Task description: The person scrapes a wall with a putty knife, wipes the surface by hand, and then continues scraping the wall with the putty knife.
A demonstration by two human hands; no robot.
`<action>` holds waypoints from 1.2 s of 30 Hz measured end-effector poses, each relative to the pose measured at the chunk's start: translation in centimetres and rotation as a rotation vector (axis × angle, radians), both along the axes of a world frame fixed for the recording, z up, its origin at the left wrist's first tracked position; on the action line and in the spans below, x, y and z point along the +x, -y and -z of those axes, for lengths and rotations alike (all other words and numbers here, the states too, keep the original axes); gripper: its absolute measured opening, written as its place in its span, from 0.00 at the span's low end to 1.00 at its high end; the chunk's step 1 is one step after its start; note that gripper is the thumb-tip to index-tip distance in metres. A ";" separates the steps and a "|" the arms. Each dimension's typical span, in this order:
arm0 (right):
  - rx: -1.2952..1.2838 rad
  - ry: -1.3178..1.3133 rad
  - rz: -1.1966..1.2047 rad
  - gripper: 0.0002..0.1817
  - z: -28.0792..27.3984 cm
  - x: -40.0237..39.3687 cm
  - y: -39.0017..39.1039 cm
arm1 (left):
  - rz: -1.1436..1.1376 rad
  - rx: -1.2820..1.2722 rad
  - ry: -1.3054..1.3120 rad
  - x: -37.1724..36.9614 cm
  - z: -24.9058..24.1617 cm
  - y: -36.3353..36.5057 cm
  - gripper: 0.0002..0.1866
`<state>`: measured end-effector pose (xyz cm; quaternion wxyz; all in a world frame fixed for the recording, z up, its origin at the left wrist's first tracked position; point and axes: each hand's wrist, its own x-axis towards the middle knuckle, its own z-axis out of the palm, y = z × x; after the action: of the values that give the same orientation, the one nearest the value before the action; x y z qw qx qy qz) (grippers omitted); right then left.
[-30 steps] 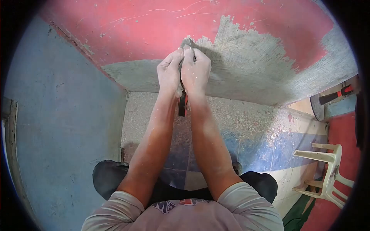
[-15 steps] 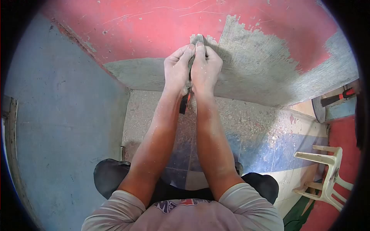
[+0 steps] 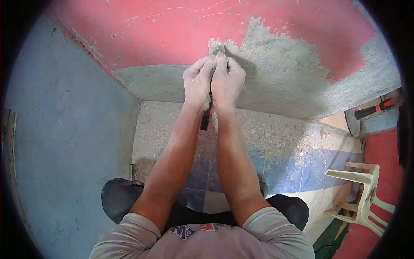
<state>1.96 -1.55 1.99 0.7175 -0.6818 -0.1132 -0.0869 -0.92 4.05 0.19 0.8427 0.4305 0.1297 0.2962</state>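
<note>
Both my hands are closed around a scraper, thumbs side by side along it. My left hand (image 3: 198,84) and my right hand (image 3: 228,82) are coated with pale dust. Between the fingertips the scraper's metal tip (image 3: 221,48) pokes out, against or very near the bare grey patch of the wall. Its black and red handle (image 3: 206,119) shows below my wrists; the middle of the tool is hidden by my hands. Ahead, the wall (image 3: 181,32) has red paint above, with a ragged edge where grey plaster (image 3: 280,56) is exposed.
A blue-grey wall (image 3: 73,129) stands close on my left. Paint flakes and dust litter the tiled floor (image 3: 258,125). On the right are an overturned-looking plastic chair (image 3: 366,190) and a red-and-black-handled tool (image 3: 373,111) by a round grey object (image 3: 352,123).
My hands and the scraper have slid a little down the wall, its tip now lower beneath the ragged paint edge. The whole view has shifted slightly.
</note>
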 end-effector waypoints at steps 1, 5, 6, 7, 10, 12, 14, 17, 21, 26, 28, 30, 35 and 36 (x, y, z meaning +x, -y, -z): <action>-0.071 0.084 0.053 0.22 1.1 0.1 0.0 | -0.027 0.037 -0.028 -0.1 1.0 0.0 0.11; -0.070 -0.033 0.001 0.22 5.8 0.0 0.2 | -0.055 0.086 -0.133 -0.6 5.3 0.2 0.12; -0.070 -0.028 0.000 0.22 5.0 0.1 0.1 | -0.045 0.085 -0.114 -0.4 4.6 0.2 0.11; -0.070 -0.023 0.000 0.23 4.1 0.3 0.2 | -0.034 0.084 -0.096 -0.2 3.9 0.1 0.11; -0.069 0.040 0.012 0.23 0.5 0.8 0.4 | 0.035 0.006 -0.027 0.1 -0.2 -0.2 0.11; -0.025 -0.012 -0.027 0.23 -0.7 1.2 0.3 | 0.052 -0.022 0.012 0.2 -0.6 0.0 0.11; -0.036 -0.007 0.015 0.23 -0.4 0.5 0.5 | 0.025 0.005 0.047 0.4 0.1 0.3 0.10; -0.164 0.007 0.111 0.23 4.2 0.7 0.5 | -0.024 0.122 -0.067 0.4 3.5 0.6 0.11; -0.092 -0.057 0.045 0.23 9.8 0.0 1.3 | 0.017 0.193 -0.172 -0.2 9.4 0.9 0.12; -0.344 -0.010 0.160 0.23 9.5 0.8 4.7 | 0.205 0.033 -0.134 0.0 10.4 3.3 0.13; -0.431 0.065 0.249 0.23 7.3 0.9 5.7 | 0.167 -0.050 -0.126 0.2 10.1 4.1 0.14; -0.318 0.186 0.361 0.19 5.8 1.6 6.6 | 0.126 -0.022 -0.132 0.3 10.9 4.1 0.15; -0.660 0.329 0.637 0.37 7.3 5.8 4.3 | 0.063 -0.222 -0.079 -2.6 10.0 2.1 0.14; -0.758 0.380 0.539 0.39 7.6 4.9 3.2 | -0.034 -0.179 -0.052 -2.6 10.8 1.4 0.14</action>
<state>6.87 -4.73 -5.60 0.3382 -0.8715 -0.0854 -0.3448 -3.56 2.69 -10.61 0.8691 0.3585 0.1846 0.2863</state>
